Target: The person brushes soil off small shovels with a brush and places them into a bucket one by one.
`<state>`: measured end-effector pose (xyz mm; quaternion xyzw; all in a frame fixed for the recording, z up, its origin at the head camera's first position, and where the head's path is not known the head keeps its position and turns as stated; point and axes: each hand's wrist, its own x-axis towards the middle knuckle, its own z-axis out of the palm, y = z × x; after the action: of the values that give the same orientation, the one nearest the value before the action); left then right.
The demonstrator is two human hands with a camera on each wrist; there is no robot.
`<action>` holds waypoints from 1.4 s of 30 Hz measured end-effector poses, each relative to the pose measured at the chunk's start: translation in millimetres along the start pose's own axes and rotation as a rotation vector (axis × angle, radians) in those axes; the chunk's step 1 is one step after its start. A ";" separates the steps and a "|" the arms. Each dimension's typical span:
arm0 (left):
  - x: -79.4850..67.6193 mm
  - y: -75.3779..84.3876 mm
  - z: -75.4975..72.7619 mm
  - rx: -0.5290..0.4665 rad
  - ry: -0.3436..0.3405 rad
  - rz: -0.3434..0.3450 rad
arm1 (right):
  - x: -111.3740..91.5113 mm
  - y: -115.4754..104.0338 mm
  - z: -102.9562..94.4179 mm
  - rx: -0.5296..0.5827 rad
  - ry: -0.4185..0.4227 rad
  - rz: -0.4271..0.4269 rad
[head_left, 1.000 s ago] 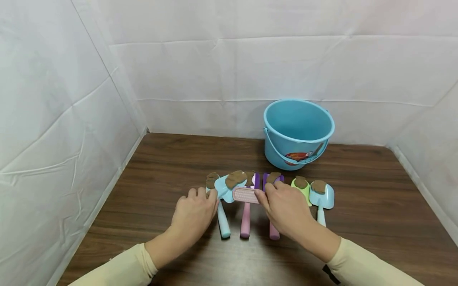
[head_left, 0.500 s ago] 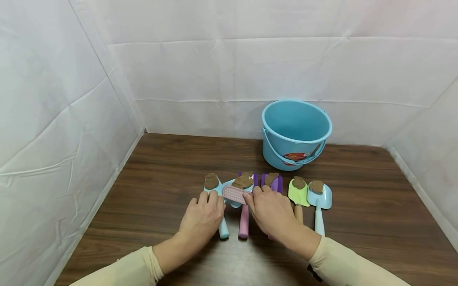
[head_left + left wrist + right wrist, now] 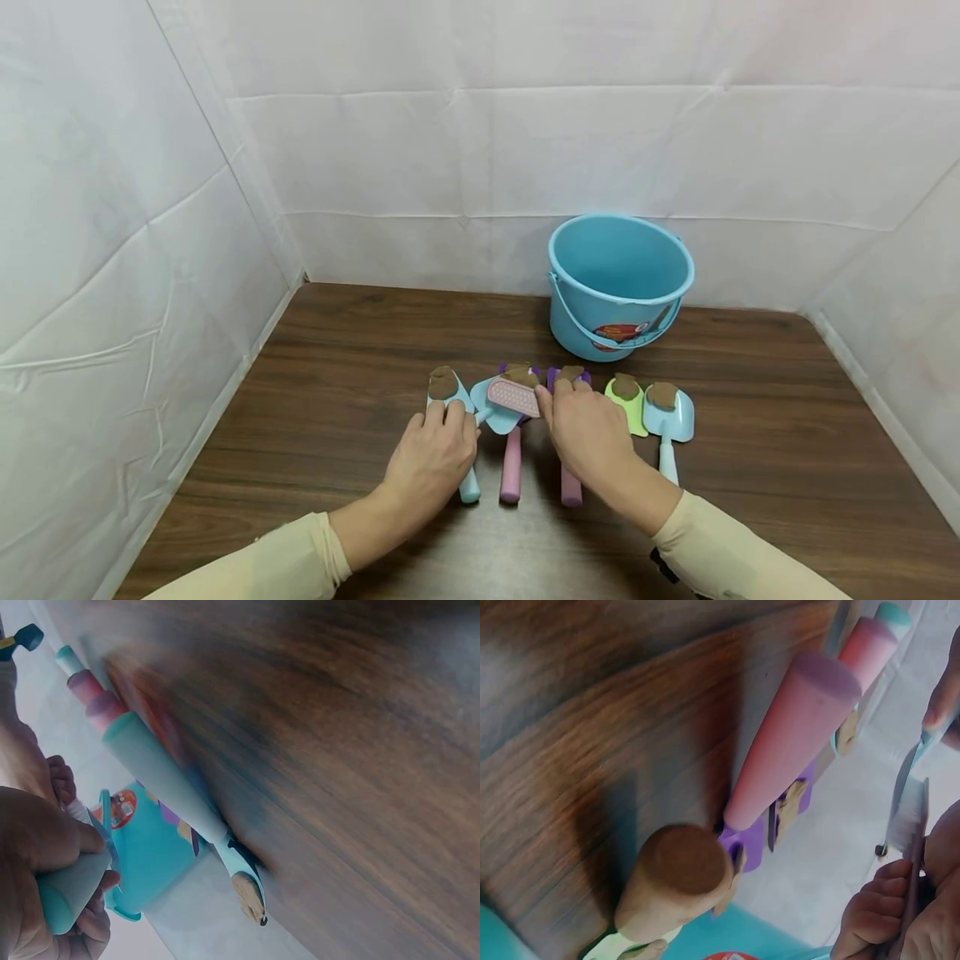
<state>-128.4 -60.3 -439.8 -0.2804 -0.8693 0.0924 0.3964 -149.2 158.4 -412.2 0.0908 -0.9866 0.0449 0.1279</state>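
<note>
- Fingers [image 3: 91,922] of the L hand [image 3: 437,454] were curled round the handle of the held blue scoop [image 3: 497,422]; on my feed the grip looked snug, w/ the handle's teal end poking out below the fist.
- Fingers [image 3: 877,907] of the R hand [image 3: 588,429] were wrapped on the pink brush [image 3: 513,396], its head sticking out to the L, past the thumb.
- Held scoop: its blade lay btwn the two hands, just beyond the L fingertips, up off the table [image 3: 352,350] & above the row of scoops.
- Brown clay lump [image 3: 522,377] sat on that blade, clear of both sets of fingers, the brush head covering its near side.
- Bristles [image 3: 907,825] faced the blade in the R wrist view, v. close; I couldn't tell if they touched.
- Under/near the hands I had the row, L to R: pale blue scoop [image 3: 469,486], purple scoop [image 3: 511,471] w/ pink handle, 2nd purple scoop [image 3: 572,487] partly behind the R hand, green scoop [image 3: 636,412], R-end blue scoop [image 3: 681,421]. Each bore clay.
- Blue bucket [image 3: 600,325] stood upright behind the row, handle hanging down in front.
</note>
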 end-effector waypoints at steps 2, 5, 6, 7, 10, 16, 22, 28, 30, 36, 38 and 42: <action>1.1 -0.4 0.3 -0.001 -0.014 0.003 | 2.4 4.2 0.4 0.010 0.033 -0.009; 2.9 -0.5 -0.8 -0.001 -0.034 -0.007 | 4.5 7.2 1.0 0.020 0.064 -0.014; 3.6 -0.4 -1.4 -0.004 -0.037 -0.015 | 4.2 6.8 1.5 0.023 0.067 -0.013; 4.3 -0.2 -2.1 -0.007 -0.039 -0.023 | 2.8 5.2 1.7 0.028 0.059 -0.010; 6.8 1.0 -4.0 -0.014 -0.048 -0.041 | -4.7 -2.8 0.7 0.062 -0.034 -0.006; 8.9 3.0 -7.9 -0.010 -0.093 -0.034 | -18.5 -14.0 -9.4 0.262 -0.225 0.016; 9.4 5.0 -9.7 -0.022 -0.076 -0.031 | -15.4 -5.2 -14.4 0.304 -0.219 0.045; 8.1 8.0 -9.7 -0.028 -0.054 -0.040 | -8.3 10.2 -10.7 0.244 -0.180 0.062; 7.8 8.9 -8.7 -0.030 -0.059 -0.045 | -6.6 15.2 -10.0 0.246 -0.156 0.057; 7.7 9.3 -7.2 -0.025 -0.095 -0.041 | -5.4 21.7 -11.1 0.258 -0.095 0.066; 8.2 8.3 -7.5 -0.022 -0.106 -0.043 | -8.7 17.4 -13.7 0.285 -0.123 0.064; 9.8 6.4 -8.5 -0.025 -0.129 -0.053 | -18.4 3.0 -20.0 0.318 -0.204 0.035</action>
<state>-124.7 -50.0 -430.3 -0.2559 -0.9012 0.0887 0.3383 -127.4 166.7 -397.8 0.0967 -0.9764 0.1929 0.0103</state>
